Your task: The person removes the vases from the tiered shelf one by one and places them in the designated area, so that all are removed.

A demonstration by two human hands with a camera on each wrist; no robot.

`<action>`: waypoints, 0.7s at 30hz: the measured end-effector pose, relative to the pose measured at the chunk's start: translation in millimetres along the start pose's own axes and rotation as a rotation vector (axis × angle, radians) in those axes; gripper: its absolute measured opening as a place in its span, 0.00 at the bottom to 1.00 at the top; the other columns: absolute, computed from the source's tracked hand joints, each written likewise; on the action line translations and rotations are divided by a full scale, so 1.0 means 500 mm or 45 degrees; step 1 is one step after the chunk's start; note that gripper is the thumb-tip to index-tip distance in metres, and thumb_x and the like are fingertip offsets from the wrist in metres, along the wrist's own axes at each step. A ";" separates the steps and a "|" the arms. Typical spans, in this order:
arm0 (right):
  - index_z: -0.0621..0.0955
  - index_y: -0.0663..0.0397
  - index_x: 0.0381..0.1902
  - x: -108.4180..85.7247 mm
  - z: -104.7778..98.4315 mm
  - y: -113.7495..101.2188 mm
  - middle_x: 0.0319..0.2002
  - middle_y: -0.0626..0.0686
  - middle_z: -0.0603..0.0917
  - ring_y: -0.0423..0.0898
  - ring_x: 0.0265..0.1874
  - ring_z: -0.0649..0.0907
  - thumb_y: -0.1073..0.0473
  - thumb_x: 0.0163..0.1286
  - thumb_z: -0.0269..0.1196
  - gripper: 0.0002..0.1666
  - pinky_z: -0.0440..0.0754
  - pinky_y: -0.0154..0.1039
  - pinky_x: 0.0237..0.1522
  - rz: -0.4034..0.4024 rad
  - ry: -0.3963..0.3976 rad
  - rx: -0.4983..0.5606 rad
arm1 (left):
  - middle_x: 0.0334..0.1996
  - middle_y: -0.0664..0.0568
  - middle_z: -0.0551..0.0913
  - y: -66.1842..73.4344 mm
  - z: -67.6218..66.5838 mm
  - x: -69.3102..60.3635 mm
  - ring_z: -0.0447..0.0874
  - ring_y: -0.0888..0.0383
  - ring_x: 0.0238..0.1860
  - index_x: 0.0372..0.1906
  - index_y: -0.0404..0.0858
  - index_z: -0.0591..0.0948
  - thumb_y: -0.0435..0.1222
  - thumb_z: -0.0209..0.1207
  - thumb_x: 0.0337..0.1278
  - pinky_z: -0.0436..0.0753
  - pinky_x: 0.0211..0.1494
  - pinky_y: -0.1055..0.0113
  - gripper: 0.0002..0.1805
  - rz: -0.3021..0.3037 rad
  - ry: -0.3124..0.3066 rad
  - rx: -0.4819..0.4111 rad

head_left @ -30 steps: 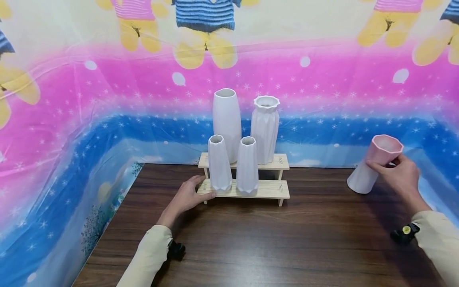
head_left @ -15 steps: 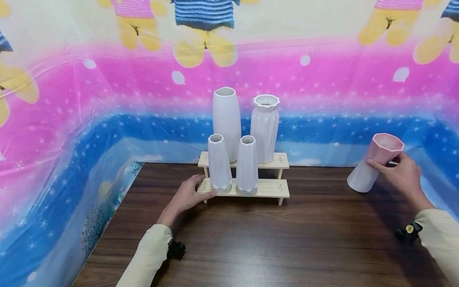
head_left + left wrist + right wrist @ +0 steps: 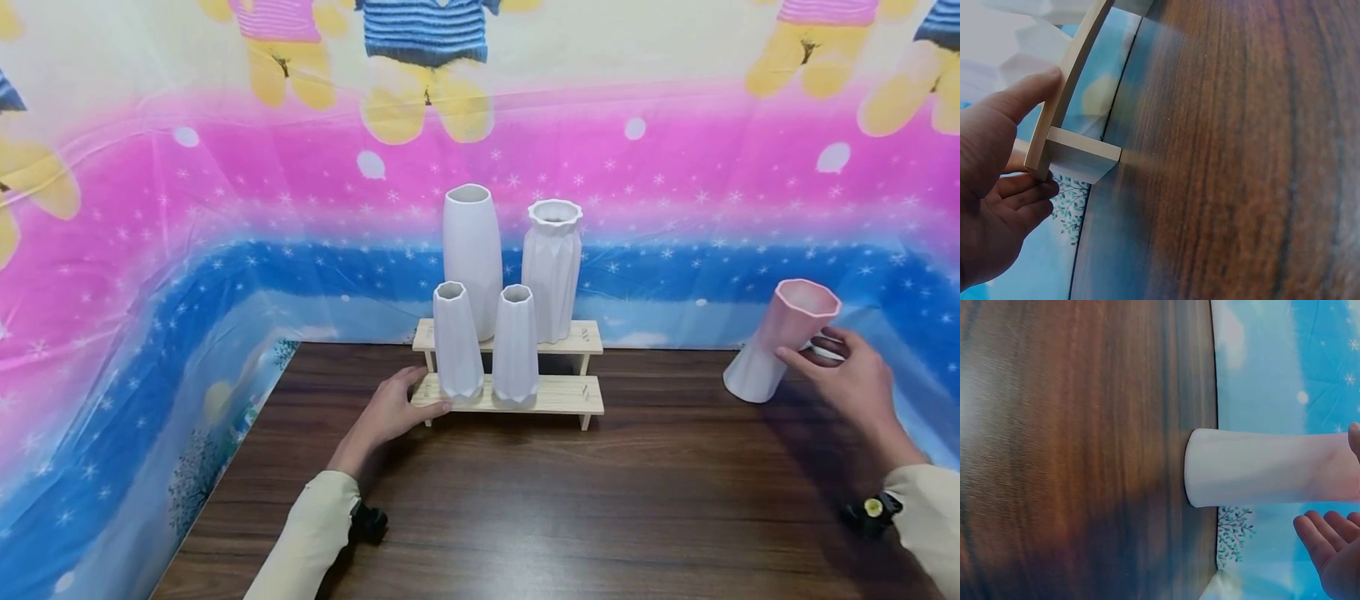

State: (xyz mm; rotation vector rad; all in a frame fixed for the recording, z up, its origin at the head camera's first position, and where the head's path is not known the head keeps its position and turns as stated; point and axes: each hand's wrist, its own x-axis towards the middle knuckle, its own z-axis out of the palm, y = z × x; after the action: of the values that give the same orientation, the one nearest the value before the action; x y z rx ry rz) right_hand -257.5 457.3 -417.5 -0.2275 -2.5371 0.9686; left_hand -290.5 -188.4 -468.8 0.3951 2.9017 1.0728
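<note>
A wooden two-tier stand bears several white vases. My left hand pinches the left end of its lower shelf, thumb on top and fingers curled beneath, as the left wrist view shows. Two slim white vases, the left one and the right one, stand on that shelf. Behind them on the upper tier are a tall smooth vase and a fluted vase. Far right, a pink-and-white vase stands on the table. Beside it my right hand spreads, its fingers apart from the vase in the right wrist view.
The dark wooden table reaches back to a patterned cloth hung behind it and at both sides. The stand is close to the back edge. A small black device sits on each wrist, at the left and the right.
My right hand has loosened from the pink-and-white vase and drawn back slightly to the right. The vase has stayed where it was. My left hand keeps its grip on the stand.
</note>
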 end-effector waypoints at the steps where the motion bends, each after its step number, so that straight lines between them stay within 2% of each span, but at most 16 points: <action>1: 0.67 0.68 0.74 -0.005 0.000 0.000 0.62 0.74 0.77 0.08 0.32 0.68 0.41 0.63 0.74 0.54 0.69 0.14 0.31 0.008 0.005 0.007 | 0.74 0.33 0.66 0.000 -0.001 0.000 0.62 0.35 0.75 0.74 0.30 0.68 0.61 0.71 0.54 0.67 0.73 0.40 0.53 0.000 0.000 -0.001; 6: 0.69 0.63 0.74 -0.033 0.004 -0.011 0.63 0.71 0.78 0.10 0.33 0.72 0.40 0.62 0.74 0.52 0.67 0.14 0.31 0.056 0.074 -0.024 | 0.74 0.33 0.66 -0.002 -0.002 0.001 0.63 0.36 0.75 0.74 0.30 0.68 0.61 0.71 0.53 0.68 0.73 0.40 0.53 0.007 0.002 0.003; 7: 0.69 0.62 0.74 -0.039 0.005 -0.016 0.64 0.70 0.78 0.14 0.36 0.77 0.40 0.62 0.74 0.52 0.67 0.14 0.30 0.066 0.089 -0.037 | 0.74 0.33 0.67 -0.002 -0.001 0.001 0.63 0.36 0.75 0.74 0.30 0.68 0.61 0.71 0.53 0.68 0.73 0.40 0.53 0.008 0.004 0.002; 10: 0.71 0.59 0.73 -0.058 0.004 -0.035 0.65 0.67 0.78 0.24 0.42 0.83 0.39 0.62 0.74 0.50 0.68 0.14 0.29 0.105 0.126 -0.059 | 0.74 0.33 0.67 -0.002 0.000 0.000 0.64 0.36 0.75 0.74 0.30 0.68 0.61 0.71 0.53 0.68 0.73 0.40 0.53 0.013 0.007 0.001; 13: 0.75 0.58 0.70 -0.074 0.002 -0.057 0.64 0.65 0.80 0.23 0.42 0.83 0.40 0.61 0.75 0.46 0.70 0.13 0.29 0.099 0.161 -0.017 | 0.73 0.33 0.67 -0.004 0.001 0.001 0.64 0.36 0.74 0.74 0.30 0.68 0.61 0.71 0.53 0.68 0.73 0.40 0.53 0.018 0.009 0.003; 14: 0.76 0.58 0.68 -0.079 0.002 -0.063 0.61 0.60 0.83 0.18 0.39 0.80 0.42 0.60 0.76 0.44 0.71 0.13 0.30 0.084 0.170 0.014 | 0.73 0.33 0.67 -0.005 0.001 0.001 0.64 0.36 0.74 0.74 0.30 0.68 0.61 0.71 0.53 0.68 0.72 0.40 0.53 0.020 0.009 0.004; 17: 0.78 0.61 0.64 -0.090 0.006 -0.083 0.49 0.40 0.88 0.13 0.35 0.77 0.48 0.60 0.78 0.40 0.75 0.14 0.32 0.005 0.167 0.145 | 0.73 0.33 0.67 -0.006 0.000 0.001 0.64 0.36 0.74 0.74 0.29 0.68 0.61 0.71 0.53 0.68 0.72 0.40 0.53 0.024 0.011 0.004; 19: 0.79 0.63 0.63 -0.097 0.011 -0.095 0.42 0.28 0.83 0.13 0.35 0.79 0.52 0.60 0.78 0.37 0.76 0.14 0.34 -0.050 0.150 0.207 | 0.73 0.33 0.67 -0.005 0.000 0.001 0.64 0.36 0.74 0.74 0.29 0.68 0.60 0.71 0.53 0.68 0.72 0.40 0.53 0.024 0.011 -0.002; 21: 0.78 0.63 0.64 -0.104 0.017 -0.107 0.41 0.24 0.80 0.15 0.37 0.80 0.53 0.61 0.77 0.37 0.77 0.14 0.36 -0.090 0.122 0.233 | 0.74 0.33 0.67 -0.004 0.001 0.001 0.64 0.36 0.74 0.74 0.30 0.68 0.60 0.71 0.53 0.68 0.72 0.40 0.53 0.023 0.008 -0.007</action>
State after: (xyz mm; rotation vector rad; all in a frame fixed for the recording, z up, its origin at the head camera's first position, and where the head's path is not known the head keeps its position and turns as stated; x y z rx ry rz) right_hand -214.3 397.4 -404.2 -0.1267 -2.3373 1.1263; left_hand -291.3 -189.7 -470.4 0.4200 2.9052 1.0863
